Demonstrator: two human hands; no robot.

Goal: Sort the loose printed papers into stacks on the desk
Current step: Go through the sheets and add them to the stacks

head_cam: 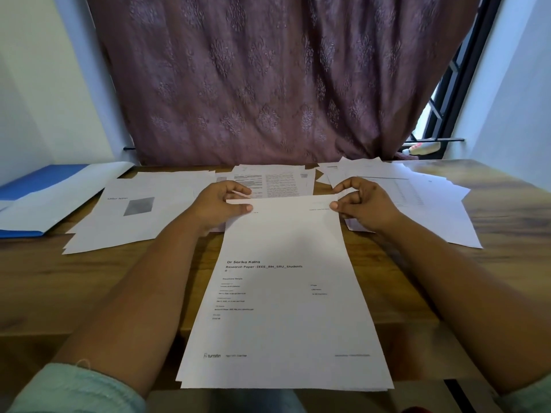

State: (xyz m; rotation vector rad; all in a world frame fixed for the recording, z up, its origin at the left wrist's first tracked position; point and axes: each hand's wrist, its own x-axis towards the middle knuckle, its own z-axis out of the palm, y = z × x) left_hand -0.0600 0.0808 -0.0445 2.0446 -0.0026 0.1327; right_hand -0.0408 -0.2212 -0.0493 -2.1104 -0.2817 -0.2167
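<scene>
A thin stack of white printed pages, the research paper stack (283,308), lies in front of me and hangs over the desk's near edge. My left hand (222,204) pinches its far left corner between thumb and fingers. My right hand (362,204) pinches its far right corner the same way. An offer letter stack (140,210) sits to the left. A stack of dense text pages (277,180) lies beyond my hands. A looser pile with tables (417,198) spreads to the right.
A blue and white folder (50,195) lies at the desk's far left. The wooden desk (507,222) ends at a mauve curtain (268,84). A barred window (441,108) shows at the right, with a small bottle (420,148) on its sill.
</scene>
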